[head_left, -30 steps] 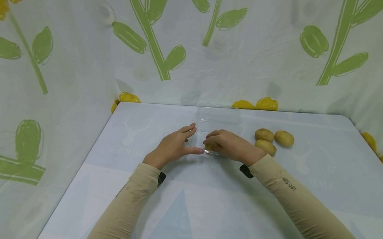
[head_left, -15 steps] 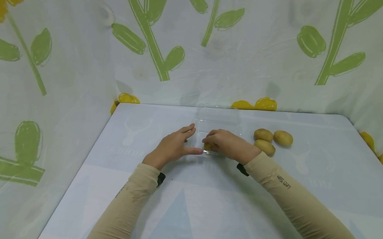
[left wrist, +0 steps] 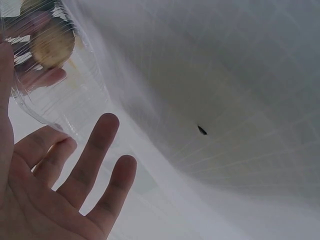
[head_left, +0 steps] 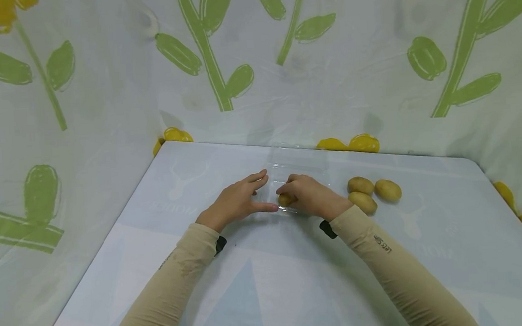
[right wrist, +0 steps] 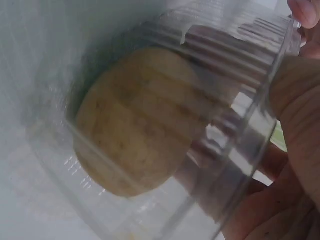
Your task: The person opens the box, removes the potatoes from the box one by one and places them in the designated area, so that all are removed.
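Note:
A clear plastic clamshell box (head_left: 300,169) lies with its lid folded back near the table's far edge. Inside its near left part is a potato (head_left: 284,199), seen through the ribbed wall in both wrist views. My right hand (head_left: 309,192) reaches over the box's right side and holds this potato between bent fingers; the potato (right wrist: 137,122) hides part of them. On the box's left side my left hand (head_left: 238,199) is spread, with its thumb along the near left corner and relaxed fingers (left wrist: 95,150) beside the wall.
Right of the box, beside my right wrist, three potatoes (head_left: 363,202) sit close together on the pale patterned table (head_left: 286,281). A curtain with green leaf prints (head_left: 350,78) hangs directly behind the table's back edge and along the left side.
My right hand has shifted slightly and its fingers have drawn in, so more of the potato in the box shows. The left hand stays in place.

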{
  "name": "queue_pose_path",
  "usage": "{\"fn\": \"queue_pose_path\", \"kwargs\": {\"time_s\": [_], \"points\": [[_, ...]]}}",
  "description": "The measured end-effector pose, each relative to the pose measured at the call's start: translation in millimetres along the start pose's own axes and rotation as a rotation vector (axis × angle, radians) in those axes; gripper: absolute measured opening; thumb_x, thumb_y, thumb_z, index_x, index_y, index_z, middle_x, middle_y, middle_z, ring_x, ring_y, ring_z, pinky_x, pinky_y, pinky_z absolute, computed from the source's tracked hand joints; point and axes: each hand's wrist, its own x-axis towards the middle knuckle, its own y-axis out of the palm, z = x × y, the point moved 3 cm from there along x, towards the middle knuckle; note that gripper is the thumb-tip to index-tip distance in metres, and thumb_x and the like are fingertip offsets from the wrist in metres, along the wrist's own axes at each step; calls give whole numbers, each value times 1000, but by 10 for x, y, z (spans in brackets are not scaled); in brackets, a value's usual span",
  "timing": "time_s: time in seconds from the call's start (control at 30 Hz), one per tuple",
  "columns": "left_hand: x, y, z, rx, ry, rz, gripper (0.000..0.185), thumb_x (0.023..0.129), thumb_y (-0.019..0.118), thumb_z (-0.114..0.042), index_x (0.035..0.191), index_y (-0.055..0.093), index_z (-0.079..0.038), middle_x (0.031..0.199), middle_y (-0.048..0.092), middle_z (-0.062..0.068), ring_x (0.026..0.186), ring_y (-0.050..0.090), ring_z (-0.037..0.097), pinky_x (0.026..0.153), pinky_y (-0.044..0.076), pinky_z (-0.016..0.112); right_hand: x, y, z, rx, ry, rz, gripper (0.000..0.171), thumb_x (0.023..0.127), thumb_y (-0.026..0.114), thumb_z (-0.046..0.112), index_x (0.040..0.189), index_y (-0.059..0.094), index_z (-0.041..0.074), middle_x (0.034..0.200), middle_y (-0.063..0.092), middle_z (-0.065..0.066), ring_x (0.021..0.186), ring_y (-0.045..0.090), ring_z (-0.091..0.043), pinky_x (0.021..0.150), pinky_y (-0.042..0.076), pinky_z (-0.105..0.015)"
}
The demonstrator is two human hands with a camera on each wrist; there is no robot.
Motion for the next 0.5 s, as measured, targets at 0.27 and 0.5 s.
{"fn": "queue_pose_path", "kwargs": {"time_s": [0.27,0.5], "points": [[0,-6,-22,0,-5,-1,93,72,67,-63,145,34,-16,152,22,-11,136,29,13,104,35,39,-48,-25,-55,71,57,-75,39,78,76,12,111,55,5,104,57,-5,88,54,-17,80,49,-30],[-3,-13,-33,18,6,-7,94,72,63,-67,145,34,-15,152,23,-10,135,30,13,104,35,38,-120,-37,-167,128,52,-188,36,82,68,13,116,57,7,108,56,-8,89,55,-20,79,49,-34]]}}
